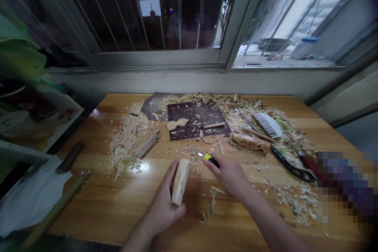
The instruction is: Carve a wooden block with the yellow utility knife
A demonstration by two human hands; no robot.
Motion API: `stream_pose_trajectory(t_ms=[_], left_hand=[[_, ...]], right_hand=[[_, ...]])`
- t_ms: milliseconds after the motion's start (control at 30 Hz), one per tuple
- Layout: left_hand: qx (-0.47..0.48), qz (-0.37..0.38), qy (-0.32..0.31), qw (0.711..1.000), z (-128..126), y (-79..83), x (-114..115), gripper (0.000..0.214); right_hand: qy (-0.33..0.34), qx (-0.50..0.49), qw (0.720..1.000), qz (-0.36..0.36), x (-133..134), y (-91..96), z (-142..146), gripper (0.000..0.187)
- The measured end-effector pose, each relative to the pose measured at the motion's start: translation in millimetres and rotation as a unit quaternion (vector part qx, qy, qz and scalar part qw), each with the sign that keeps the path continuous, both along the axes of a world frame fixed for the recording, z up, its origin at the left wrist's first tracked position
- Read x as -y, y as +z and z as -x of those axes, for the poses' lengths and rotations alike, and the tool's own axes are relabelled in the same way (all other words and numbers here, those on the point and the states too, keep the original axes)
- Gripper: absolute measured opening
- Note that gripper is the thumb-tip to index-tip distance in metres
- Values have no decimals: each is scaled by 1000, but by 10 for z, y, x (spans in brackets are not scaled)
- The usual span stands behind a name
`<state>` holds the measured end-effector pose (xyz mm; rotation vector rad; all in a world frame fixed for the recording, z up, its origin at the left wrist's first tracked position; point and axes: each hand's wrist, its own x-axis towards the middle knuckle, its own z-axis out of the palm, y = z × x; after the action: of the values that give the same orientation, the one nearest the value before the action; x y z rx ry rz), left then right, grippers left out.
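Observation:
My left hand [165,201] is closed round a pale wooden block [180,181] and holds it on edge on the wooden table [112,201]. My right hand [232,175] grips a knife [206,156] with a yellow and black handle. Its short blade points left, just above the top of the block. Wood shavings [126,141] lie all around both hands.
A dark mat [195,120] at the table's middle carries a carved wooden piece [177,124] and a small stick [213,125]. A white comb [268,124], black scissors [291,167], a carved block [250,141] and tools lie to the right. A wooden strip [147,145] lies left. A shelf [32,126] stands left, a barred window [147,15] behind.

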<state>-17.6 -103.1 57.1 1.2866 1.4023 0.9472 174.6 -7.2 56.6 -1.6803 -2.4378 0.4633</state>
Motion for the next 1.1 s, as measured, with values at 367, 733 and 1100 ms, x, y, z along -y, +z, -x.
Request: stream_pose_trajectory(t_ms=[367,733,1100], left_hand=[[-16,-11,49,999,5,-123,-97,88],[19,-4,7,1000,153,-27,33,86],[316,183,-205,908,330,-61,-205,74]], right_hand=[[104,-35,994,-9,230,116,145,40],[-10,5,1000,27,-138,-76,60,43],[57,-324,923,202,104,27,206,39]])
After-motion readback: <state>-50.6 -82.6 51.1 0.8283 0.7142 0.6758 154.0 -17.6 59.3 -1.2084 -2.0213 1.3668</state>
